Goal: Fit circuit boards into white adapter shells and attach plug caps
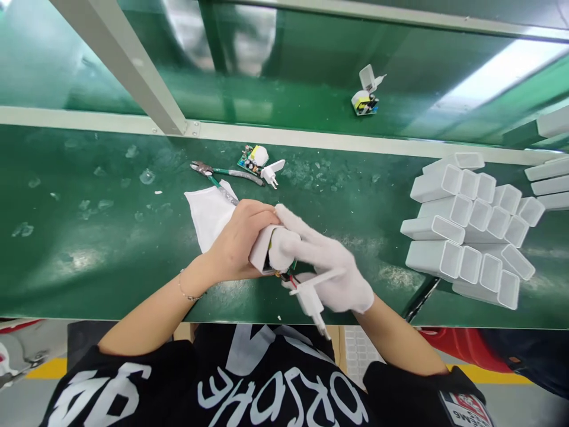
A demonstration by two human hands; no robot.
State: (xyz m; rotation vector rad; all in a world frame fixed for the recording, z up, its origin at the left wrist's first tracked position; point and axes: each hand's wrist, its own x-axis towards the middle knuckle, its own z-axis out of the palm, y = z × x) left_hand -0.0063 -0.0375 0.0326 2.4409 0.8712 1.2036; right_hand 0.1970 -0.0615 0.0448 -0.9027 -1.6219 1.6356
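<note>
My left hand [235, 243], bare, is closed around a white plastic housing [260, 252] above the front of the bench. My right hand [329, 267] wears a white glove. Its fingers grip a small circuit board [292, 267] with a white, rounded part on it, at the open end of the housing. The board is mostly hidden by the glove and seems partly inside the housing; how deep I cannot tell. Red and dark wires run from it to a white plug piece [310, 299], which hangs below the right fingers with its prongs pointing down.
Green-handled cutting pliers [235, 174] lie behind my left hand, beside another circuit board with plug [255, 158]. White cloth or paper [207, 213] lies under my left hand. Several white housings [429, 255] are stacked at right. Beyond the pale rail [311, 137] sits one more board [364, 105].
</note>
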